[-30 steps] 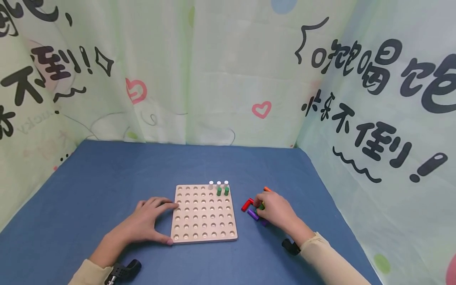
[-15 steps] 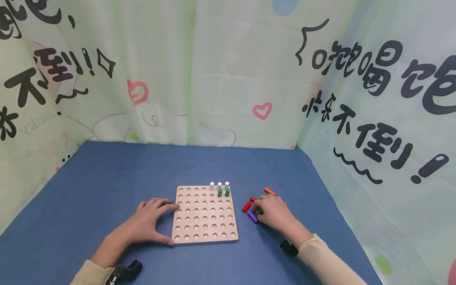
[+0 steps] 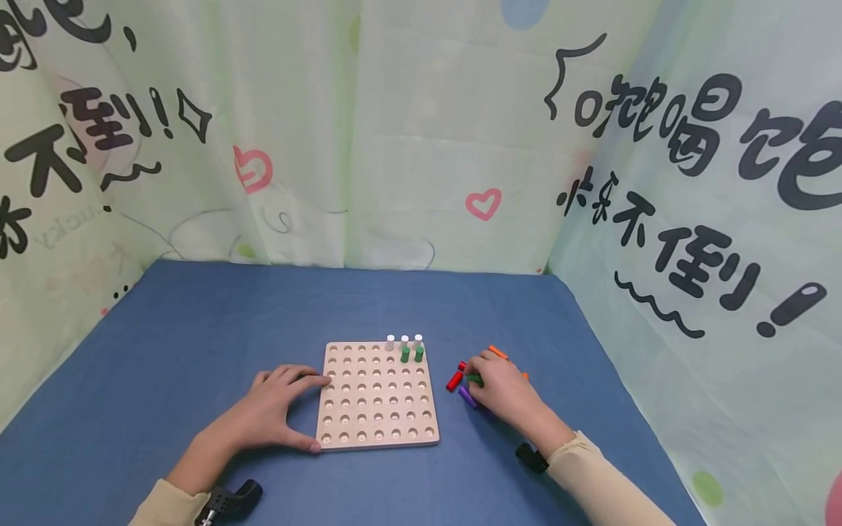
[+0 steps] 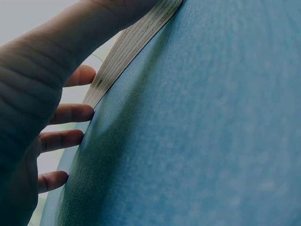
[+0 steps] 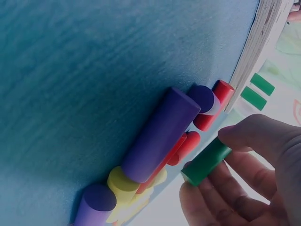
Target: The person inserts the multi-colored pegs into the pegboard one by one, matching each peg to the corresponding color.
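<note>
A pale wooden pegboard (image 3: 385, 409) with rows of round holes lies on the blue cloth. My left hand (image 3: 266, 413) rests against its left side, thumb at the near corner and index finger on the edge, fingers spread. White pegs (image 3: 404, 342) and green pegs (image 3: 404, 356) stand in holes at the far right corner. To the board's right, my right hand (image 3: 505, 383) pinches a green peg (image 5: 207, 161) between thumb and fingers, raised over the pile in the right wrist view. Under it lie purple pegs (image 5: 160, 136), red pegs (image 5: 221, 103) and yellow pegs (image 5: 121, 182).
An orange peg (image 3: 498, 352) lies just beyond my right hand. The blue tablecloth (image 3: 263, 314) reaches back to a pale printed curtain (image 3: 408, 146), which also encloses both sides. Dark wrist straps (image 3: 230, 502) sit on both wrists.
My right hand has shifted slightly within the peg pile and draws a green peg up between its fingertips. The left hand and the board stay put.
</note>
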`<state>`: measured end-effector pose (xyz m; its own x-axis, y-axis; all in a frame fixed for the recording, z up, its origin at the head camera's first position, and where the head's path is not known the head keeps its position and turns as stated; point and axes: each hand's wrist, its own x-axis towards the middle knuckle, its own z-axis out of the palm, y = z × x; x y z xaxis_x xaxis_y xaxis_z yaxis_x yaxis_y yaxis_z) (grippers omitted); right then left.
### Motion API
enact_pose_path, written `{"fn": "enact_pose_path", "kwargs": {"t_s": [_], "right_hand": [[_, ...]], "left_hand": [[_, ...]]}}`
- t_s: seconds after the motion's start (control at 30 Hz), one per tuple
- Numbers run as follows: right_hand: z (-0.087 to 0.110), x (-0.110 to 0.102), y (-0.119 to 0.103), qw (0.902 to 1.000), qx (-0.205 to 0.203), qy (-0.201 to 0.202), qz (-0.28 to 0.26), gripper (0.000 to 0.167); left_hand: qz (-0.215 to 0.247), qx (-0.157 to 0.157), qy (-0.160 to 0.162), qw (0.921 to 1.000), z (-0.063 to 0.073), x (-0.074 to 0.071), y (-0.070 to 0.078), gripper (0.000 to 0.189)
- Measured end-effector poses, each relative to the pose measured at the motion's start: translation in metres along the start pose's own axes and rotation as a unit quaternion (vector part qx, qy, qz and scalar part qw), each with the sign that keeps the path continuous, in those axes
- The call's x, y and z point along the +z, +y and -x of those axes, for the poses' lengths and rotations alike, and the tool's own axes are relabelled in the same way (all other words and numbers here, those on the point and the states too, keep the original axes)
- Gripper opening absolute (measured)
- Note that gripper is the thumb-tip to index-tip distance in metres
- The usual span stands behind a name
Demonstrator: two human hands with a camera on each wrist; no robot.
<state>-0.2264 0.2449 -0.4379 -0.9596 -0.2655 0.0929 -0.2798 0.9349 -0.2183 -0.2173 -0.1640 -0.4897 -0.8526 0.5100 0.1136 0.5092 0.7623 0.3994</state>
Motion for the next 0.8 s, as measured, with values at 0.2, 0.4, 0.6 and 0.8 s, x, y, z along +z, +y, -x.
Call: {"fn": "enact_pose_path", "kwargs": {"t_s": [0.2, 0.4, 0.6, 0.8], "right_hand": [[-0.001, -0.002, -0.003, 0.9999, 0.001, 0.009, -0.008, 0.014], [-0.004, -0.003, -0.008, 0.9996, 0.0, 0.014, -0.023, 0.014], [-0.005, -0.004, -0.009, 0.9991, -0.019, 0.025, -0.028, 0.014], [-0.007, -0.006, -0.014, 0.9971, -0.044, 0.042, -0.046, 0.011]], "left_hand": [[-0.001, 0.0, 0.002, 1.0, 0.0, 0.0, 0.0, 0.106], [-0.002, -0.002, 0.001, 1.0, 0.0, 0.001, 0.0, 0.106], [-0.004, 0.001, 0.004, 1.0, -0.001, 0.002, -0.001, 0.106], [-0.004, 0.004, 0.006, 1.0, -0.001, 0.002, -0.001, 0.106]]}}
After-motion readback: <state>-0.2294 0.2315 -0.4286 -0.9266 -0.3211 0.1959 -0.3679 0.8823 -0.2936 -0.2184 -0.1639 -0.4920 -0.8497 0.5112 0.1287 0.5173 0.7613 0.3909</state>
